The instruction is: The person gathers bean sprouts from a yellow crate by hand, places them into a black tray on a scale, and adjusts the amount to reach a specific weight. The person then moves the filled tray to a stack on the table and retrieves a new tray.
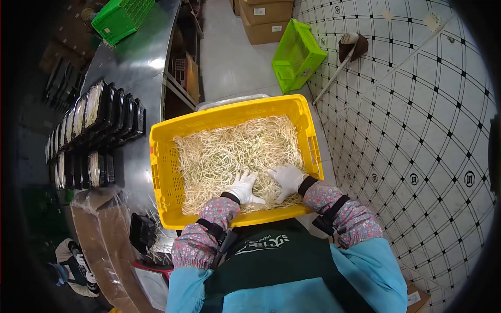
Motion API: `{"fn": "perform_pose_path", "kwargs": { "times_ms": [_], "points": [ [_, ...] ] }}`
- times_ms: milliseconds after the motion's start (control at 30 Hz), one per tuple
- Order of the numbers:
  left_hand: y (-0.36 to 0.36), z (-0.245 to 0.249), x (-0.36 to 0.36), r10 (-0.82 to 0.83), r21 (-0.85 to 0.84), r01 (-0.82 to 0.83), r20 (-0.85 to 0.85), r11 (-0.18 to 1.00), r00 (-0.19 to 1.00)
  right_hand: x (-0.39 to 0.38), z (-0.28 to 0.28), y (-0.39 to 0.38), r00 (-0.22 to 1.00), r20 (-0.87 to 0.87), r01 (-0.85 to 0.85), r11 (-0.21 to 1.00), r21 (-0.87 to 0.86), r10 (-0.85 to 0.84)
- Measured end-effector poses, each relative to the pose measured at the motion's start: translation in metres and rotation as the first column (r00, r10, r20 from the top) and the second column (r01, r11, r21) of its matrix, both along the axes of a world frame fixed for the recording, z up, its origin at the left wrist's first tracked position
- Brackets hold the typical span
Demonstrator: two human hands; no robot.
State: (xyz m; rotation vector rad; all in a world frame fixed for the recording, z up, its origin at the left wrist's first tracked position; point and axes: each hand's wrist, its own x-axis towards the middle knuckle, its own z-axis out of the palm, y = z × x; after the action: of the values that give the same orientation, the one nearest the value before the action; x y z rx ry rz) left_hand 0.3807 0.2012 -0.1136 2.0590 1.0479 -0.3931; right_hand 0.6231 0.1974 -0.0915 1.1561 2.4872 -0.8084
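A yellow plastic crate (232,219) is in front of me, with a thick layer of pale bean sprouts (229,146) in it. My left hand (242,189), in a white glove, rests on the sprouts near the crate's near side, thumb and fingers spread. Just to its right, my right hand (287,181), gloved the same way, lies on the sprouts with its fingers apart. A small gap of sprouts shows between the two hands. Some fingertips are partly sunk among the strands.
Left is a metal table (138,65) with stacked black trays (96,107) of sprouts and a green crate (122,21). An empty black tray (142,233) and a cardboard box (99,240) stand nearer me. A lime crate (297,55) is beyond, by the tiled wall (407,130). Another person (78,266) is lower left.
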Motion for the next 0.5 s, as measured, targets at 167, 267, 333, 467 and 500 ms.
{"fn": "perform_pose_path", "kwargs": {
  "times_ms": [167,267,333,467,500],
  "points": [
    [-0.025,0.007,-0.003,0.027,0.094,-0.035,0.087,0.995,0.996,0.005,0.003,0.003,0.999,-0.027,-0.036,0.999,0.012,0.037],
    [-0.032,0.006,-0.002,0.07,0.097,-0.082,0.117,0.992,0.991,0.0,0.0,0.02,0.999,-0.039,-0.008,1.0,-0.01,0.008],
    [-0.033,0.004,-0.002,0.082,0.087,-0.094,0.135,0.992,0.987,-0.011,-0.002,0.029,1.0,0.007,0.003,0.998,-0.068,-0.002],
    [-0.04,0.009,-0.006,0.108,0.066,-0.123,0.198,0.99,0.974,-0.014,-0.009,0.027,0.999,0.047,-0.008,0.991,-0.136,0.015],
    [-0.042,0.01,-0.008,0.084,0.053,-0.096,0.198,0.994,0.977,-0.013,-0.007,0.028,0.998,0.052,-0.008,0.984,-0.179,0.018]
  ]
}}
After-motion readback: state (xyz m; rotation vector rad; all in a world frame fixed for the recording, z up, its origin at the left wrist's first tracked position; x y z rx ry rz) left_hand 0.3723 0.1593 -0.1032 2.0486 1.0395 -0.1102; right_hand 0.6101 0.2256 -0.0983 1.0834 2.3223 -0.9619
